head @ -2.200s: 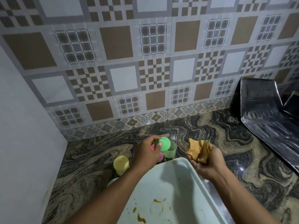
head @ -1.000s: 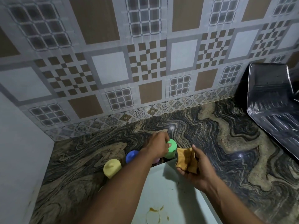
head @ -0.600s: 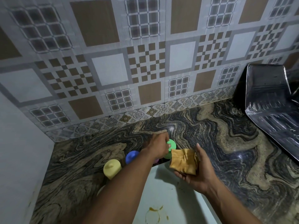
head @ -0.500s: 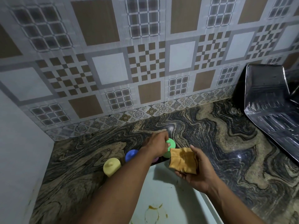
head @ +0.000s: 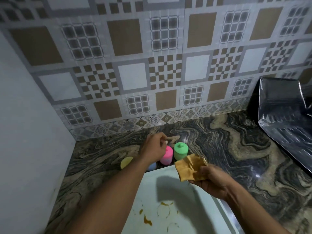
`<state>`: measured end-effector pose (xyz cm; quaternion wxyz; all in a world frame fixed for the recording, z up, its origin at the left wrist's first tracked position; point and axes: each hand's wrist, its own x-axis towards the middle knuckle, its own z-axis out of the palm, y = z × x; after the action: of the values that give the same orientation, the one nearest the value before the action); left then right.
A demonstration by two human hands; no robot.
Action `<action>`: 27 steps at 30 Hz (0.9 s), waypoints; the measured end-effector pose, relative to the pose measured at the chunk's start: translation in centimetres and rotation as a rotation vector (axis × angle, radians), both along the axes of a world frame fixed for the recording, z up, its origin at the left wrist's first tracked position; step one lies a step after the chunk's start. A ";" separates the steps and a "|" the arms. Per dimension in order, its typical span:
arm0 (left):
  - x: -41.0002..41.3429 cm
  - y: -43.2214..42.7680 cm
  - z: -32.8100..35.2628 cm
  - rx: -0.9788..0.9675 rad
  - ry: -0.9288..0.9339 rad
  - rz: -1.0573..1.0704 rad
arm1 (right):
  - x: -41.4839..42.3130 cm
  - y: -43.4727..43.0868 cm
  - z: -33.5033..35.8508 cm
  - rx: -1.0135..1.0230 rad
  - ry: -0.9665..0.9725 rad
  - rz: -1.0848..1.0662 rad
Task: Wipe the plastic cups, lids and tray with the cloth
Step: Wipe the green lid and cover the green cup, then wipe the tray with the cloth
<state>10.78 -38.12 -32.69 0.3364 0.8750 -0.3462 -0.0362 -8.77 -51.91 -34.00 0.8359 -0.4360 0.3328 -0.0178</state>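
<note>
Plastic, light, probably slick: yellow cup (head: 126, 162) and blue cup (head: 152, 166) at 8 o'clock of the left hand (head: 154, 149), loosely curled fingers holding nothing; pink cup (head: 166, 157) beneath it, green cup (head: 181, 151) at 3 o'clock, all off the tray's (head: 185, 208) 12 o'clock edge. Grip round the wall. Right hand (head: 211, 180) pinches the limp cloth (head: 190, 167)

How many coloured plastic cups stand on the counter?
4. The green cup stands rightmost, the pink cup beside it, the blue cup half hidden behind the left arm, the yellow cup leftmost. The arm may hide more.
</note>
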 end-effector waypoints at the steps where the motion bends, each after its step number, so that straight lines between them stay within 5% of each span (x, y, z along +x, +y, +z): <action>1: -0.2 1.0 0.2 -0.005 -0.031 0.026 | -0.2 0.3 0.0 -0.050 0.008 0.033; 6: -1.3 6.9 -0.3 -0.037 -0.097 0.173 | -1.5 2.3 0.2 -0.117 0.028 0.070; 11: -2.9 12.4 -2.1 0.036 -0.092 0.306 | -2.8 3.7 -0.4 0.121 -0.016 -0.018; 18: -5.1 18.1 -5.7 0.243 0.196 0.529 | -2.9 7.3 -2.2 0.186 0.094 0.076; 22: -5.6 20.4 -7.5 0.323 0.463 0.549 | -1.5 8.9 -2.8 -0.015 0.135 0.295; 27: -5.0 21.1 -8.0 0.068 0.660 0.652 | 3.2 10.6 -1.4 -0.588 0.174 0.563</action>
<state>5.75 -16.98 -40.72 0.3937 0.8903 0.0741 -0.2164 -5.61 -41.32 -35.44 0.6166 -0.7302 0.2507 0.1542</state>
